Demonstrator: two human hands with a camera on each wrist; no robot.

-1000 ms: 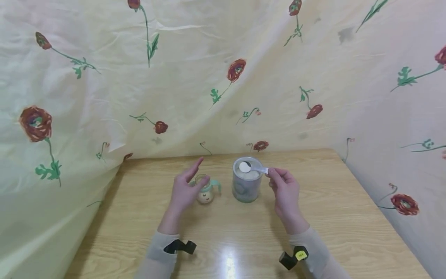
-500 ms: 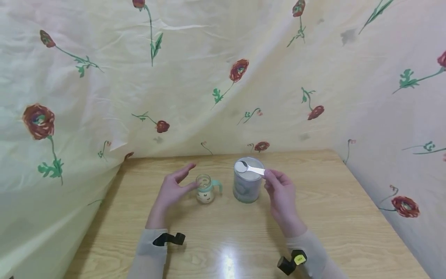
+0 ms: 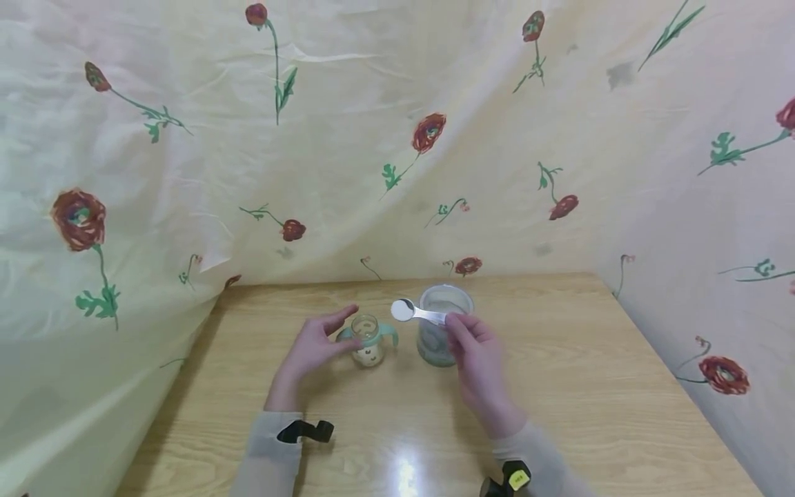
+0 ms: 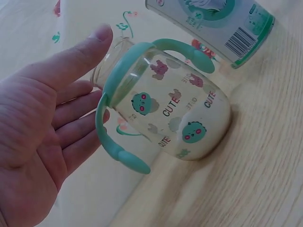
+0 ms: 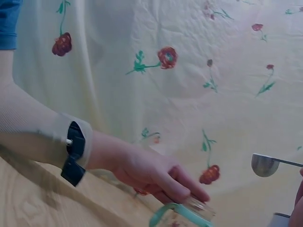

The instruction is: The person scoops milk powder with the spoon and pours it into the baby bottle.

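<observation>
A glass baby bottle (image 3: 369, 355) with a mint collar and two mint handles stands on the table, its neck uncapped. The left wrist view shows white contents low in the bottle (image 4: 203, 139). Around its neck reaches my left hand (image 3: 315, 344), thumb on the near side and loosely bent fingers behind. My right hand (image 3: 483, 353) pinches the handle of a measuring spoon (image 3: 404, 310), which holds heaped white powder. The spoon's bowl is in the air between the bottle and an open powder can (image 3: 433, 353), whose front is partly covered by my hand.
Wooden table (image 3: 397, 407) under everything. A flower-printed cloth (image 3: 348, 138) hangs behind it and along both sides. The can stands just right of the bottle. Each wrist wears a small black camera (image 3: 306, 431).
My right hand has carried the spoon left, from above the can toward the bottle. My left hand drew back from the bottle, then came in again to its neck.
</observation>
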